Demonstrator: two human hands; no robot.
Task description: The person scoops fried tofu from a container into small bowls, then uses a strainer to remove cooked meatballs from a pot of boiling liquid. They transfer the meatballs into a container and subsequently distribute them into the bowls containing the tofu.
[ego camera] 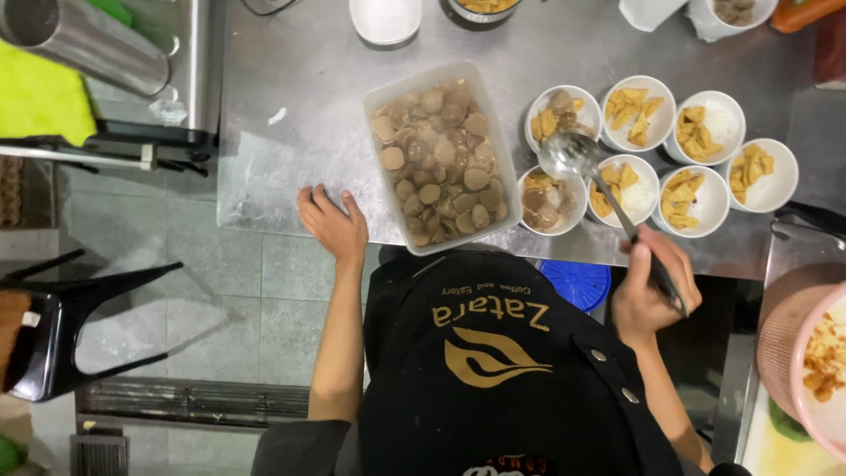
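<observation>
the right hand is closed around the handle of a steel ladle, fingers pinching it low near the bench edge, with the bowl of the ladle hanging over the two nearest white bowls. the left hand lies flat and spread on the edge of the steel bench, holding nothing, just beside a white tub heaped with brown meatballs. seven small bowls stand in two rows to the right of the tub; the two closest to it already hold meatballs along with fried yellow pieces, while the other five show only the fried pieces. the ladle looks empty, though its shine makes that hard to tell. by the look of it, the step in hand is portioning meatballs into the bowls, with two served. the next move seems to call for swinging the ladle back to the tub, scooping a few, and carrying them level to a bowl without knocking rims.
</observation>
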